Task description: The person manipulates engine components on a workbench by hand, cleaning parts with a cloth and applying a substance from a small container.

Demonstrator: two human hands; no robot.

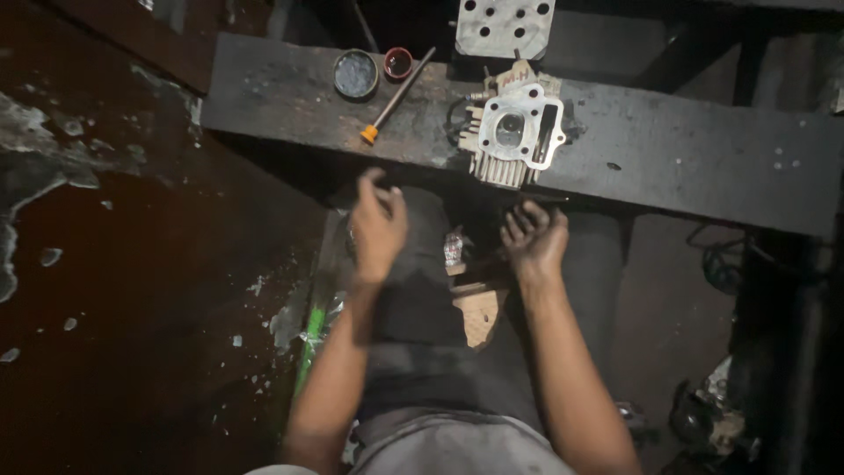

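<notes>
From the head camera I look down at a dark wooden bench where a finned metal cylinder head lies flat, its round bore facing up. My left hand hangs below the bench edge, fingers curled loosely inward and a little apart, closed on nothing I can make out. My right hand sits beside it, just under the cylinder head, fingers bent and spread, also bare of any tool as far as the dim light shows. Left of the part on the bench rest a round grey tin, a small red cup and a thin rod with an orange tip; a drilled metal plate stands behind. I judge the work to be between grips, both hands free and near the part. Any next reach calls for going up over the bench edge, with the rod and tins close at the left.
</notes>
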